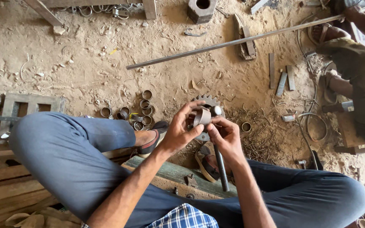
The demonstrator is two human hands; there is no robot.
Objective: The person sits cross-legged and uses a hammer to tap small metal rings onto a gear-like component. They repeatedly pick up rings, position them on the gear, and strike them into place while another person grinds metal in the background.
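Head view: we note a sandy workshop floor with a long steel rod lying far. Our left hand pinches a short metal ring above a toothed gear; our right hand grips a hammer. Risk: the ring may slip from the fingertip hold into the scrap near the loose rings.

- Metal rings loose on the dirt, left of the grip: about nine, clustered; some overlap, count unsure.
- One more ring just right of the grip.
- Toothed gear: one, behind the grip.
- Long steel rod: one, well above the grip.
- Short flat bars: three, up and right of the grip.
- Metal block with a hole: one, far above.
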